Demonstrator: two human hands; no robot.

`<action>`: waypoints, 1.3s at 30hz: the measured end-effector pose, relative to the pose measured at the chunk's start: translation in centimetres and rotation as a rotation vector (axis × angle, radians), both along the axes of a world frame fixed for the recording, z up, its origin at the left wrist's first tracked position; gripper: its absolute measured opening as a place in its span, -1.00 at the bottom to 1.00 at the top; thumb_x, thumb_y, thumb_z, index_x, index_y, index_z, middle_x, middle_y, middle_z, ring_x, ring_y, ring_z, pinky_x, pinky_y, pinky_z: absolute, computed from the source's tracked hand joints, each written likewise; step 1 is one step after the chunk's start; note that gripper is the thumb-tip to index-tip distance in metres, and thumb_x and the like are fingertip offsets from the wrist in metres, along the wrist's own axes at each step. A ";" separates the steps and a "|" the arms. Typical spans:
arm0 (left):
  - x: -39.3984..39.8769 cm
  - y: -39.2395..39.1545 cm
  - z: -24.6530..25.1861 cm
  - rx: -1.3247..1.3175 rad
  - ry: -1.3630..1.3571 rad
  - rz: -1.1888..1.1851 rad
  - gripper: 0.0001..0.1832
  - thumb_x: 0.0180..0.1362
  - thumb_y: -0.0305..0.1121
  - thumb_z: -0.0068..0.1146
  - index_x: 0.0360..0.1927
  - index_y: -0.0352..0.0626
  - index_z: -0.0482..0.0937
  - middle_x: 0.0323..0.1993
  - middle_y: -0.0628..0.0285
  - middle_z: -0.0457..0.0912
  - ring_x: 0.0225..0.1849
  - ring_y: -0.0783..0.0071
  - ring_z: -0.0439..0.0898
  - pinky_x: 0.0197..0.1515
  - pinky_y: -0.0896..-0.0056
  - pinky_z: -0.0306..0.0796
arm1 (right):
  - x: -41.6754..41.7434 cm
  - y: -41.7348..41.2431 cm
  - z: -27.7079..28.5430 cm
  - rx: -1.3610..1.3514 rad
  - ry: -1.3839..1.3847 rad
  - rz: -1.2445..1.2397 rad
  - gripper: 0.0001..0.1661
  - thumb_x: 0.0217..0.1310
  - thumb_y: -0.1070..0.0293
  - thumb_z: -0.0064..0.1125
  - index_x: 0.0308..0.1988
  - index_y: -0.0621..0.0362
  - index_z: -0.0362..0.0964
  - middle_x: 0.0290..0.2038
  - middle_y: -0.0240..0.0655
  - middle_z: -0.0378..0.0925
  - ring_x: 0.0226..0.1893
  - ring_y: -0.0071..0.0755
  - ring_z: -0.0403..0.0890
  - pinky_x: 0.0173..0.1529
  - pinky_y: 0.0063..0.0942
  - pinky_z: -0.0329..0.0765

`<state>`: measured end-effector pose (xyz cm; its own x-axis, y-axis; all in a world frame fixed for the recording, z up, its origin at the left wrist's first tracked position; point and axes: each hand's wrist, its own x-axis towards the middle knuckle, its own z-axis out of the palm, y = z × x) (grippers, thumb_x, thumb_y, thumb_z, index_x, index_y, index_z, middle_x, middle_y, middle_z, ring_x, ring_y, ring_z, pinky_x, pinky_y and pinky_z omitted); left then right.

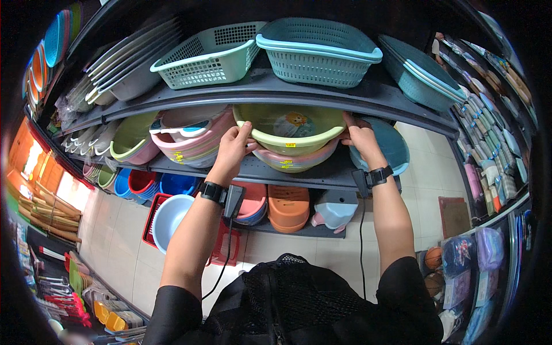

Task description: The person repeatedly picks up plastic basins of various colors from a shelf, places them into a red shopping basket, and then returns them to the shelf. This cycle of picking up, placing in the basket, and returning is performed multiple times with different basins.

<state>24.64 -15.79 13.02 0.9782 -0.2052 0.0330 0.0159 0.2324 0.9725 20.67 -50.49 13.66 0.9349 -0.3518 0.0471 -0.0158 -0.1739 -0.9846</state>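
A yellow-green plastic basin with a chick picture inside rests on top of a stack of pastel basins on the middle shelf. My left hand grips its left rim, the thumb on top and the fingers below. On the opposite side my right hand is at the rim, fingers partly hidden behind the edge. Yellow price stickers mark the fronts of the basin and the stack. The back of the basin disappears under the upper shelf.
Light-blue plastic baskets stand on the upper shelf. Pink basins are left of my left hand, a teal basin right of my right. Below, a pale blue basin sits in a red basket on the tiled floor.
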 end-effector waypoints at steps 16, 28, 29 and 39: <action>-2.4 1.6 -6.3 0.423 -0.133 0.161 -0.38 0.34 -0.02 0.16 0.21 -0.39 0.45 0.00 0.08 0.62 -0.08 0.42 0.57 -0.09 0.39 0.48 | -3.0 4.9 -2.2 -0.857 -0.156 0.099 -0.41 0.28 -0.01 0.23 0.13 0.18 0.53 -0.04 0.08 0.60 0.02 0.17 0.56 0.13 -0.16 0.47; -20.8 14.9 -23.0 0.346 0.582 0.050 -0.66 0.38 -0.11 0.09 -0.01 -0.17 0.54 -0.20 0.28 0.63 -0.24 0.47 0.60 -0.28 0.43 0.48 | -3.1 5.6 -3.7 -1.097 -0.275 0.263 -0.58 0.15 0.08 0.35 0.00 -0.04 0.66 0.03 -0.35 0.65 -0.03 -0.05 0.52 0.14 -0.19 0.41; -22.1 16.0 -24.0 0.335 0.603 0.108 -0.66 0.37 -0.10 0.10 -0.02 -0.17 0.55 -0.18 0.26 0.64 -0.21 0.44 0.61 -0.26 0.41 0.49 | -3.1 5.6 -3.5 -1.098 -0.263 0.270 -0.58 0.15 0.09 0.36 -0.01 -0.03 0.66 0.01 -0.35 0.65 -0.04 -0.06 0.53 0.13 -0.19 0.42; -27.2 25.8 -29.1 0.148 0.837 0.466 -0.54 0.36 0.00 0.08 0.14 -0.09 0.42 -0.09 0.24 0.58 -0.17 0.32 0.62 -0.20 0.27 0.49 | -2.7 6.6 -1.8 -1.100 -0.152 0.327 -0.54 0.12 0.11 0.40 -0.03 0.13 0.66 -0.01 -0.13 0.67 0.01 -0.08 0.63 0.16 -0.26 0.44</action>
